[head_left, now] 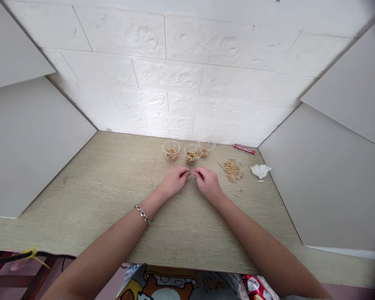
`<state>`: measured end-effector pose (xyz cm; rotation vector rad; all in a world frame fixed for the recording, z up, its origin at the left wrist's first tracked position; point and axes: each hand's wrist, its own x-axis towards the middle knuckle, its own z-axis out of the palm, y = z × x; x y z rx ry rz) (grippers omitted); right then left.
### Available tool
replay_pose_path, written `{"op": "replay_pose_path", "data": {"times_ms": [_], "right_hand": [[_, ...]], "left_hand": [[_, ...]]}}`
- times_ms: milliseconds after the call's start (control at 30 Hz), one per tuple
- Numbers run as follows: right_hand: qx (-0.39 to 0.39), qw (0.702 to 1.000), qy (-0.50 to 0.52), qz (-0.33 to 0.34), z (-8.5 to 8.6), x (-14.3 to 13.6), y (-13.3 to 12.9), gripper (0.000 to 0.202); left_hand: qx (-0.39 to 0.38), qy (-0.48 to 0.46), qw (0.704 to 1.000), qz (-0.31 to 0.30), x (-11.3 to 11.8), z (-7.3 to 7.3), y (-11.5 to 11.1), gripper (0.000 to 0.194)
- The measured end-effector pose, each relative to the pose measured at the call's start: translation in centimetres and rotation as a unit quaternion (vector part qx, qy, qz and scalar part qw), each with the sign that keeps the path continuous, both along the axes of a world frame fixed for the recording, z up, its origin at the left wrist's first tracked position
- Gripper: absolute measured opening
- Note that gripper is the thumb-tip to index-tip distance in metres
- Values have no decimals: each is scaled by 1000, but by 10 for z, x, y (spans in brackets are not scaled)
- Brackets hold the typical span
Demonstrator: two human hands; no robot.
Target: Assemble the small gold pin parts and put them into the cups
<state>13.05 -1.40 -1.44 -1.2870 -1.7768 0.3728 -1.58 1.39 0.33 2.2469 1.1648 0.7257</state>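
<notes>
My left hand (175,178) and my right hand (207,181) meet just above the table, fingertips almost touching. Both are closed in a pinch on a small gold-coloured pin (192,172), which shows only as a short piece between them. Right behind my fingers stands a clear plastic cup (193,161) with small gold-coloured metal pieces in it. To its left is another clear cup (171,157) of small copper-toned pieces, and a third cup (207,146) with fewer pieces sits behind on the right. A pile of slim gold pins (232,171) lies right of my right hand.
Tiny copper-toned bits (153,168) are scattered on the wooden table (90,187), left of the cups. At the right lie crumpled white tissue (260,171), a pink wrapped stick (244,148) and a few small bits (240,190). A white brick-pattern wall (181,79) and grey side panels (337,179) enclose the table.
</notes>
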Motion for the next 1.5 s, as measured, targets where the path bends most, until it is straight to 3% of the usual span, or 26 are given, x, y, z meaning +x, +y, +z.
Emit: {"op": "replay_pose_path", "data": {"times_ms": [200, 533, 1100, 1500], "right_hand": [[-4, 1000, 10, 13, 1, 1, 1, 13], [-112, 988, 106, 31, 1, 3, 1, 13], [-38, 999, 10, 9, 2, 0, -2, 14], [-91, 992, 86, -7, -4, -2, 1, 15]], "left_hand": [[-2, 3, 1000, -11, -2, 0, 1, 20], [-56, 0, 998, -11, -2, 7, 0, 21], [-42, 4, 999, 26, 1, 6, -5, 20], [33, 5, 999, 5, 1, 1, -2, 19]]}}
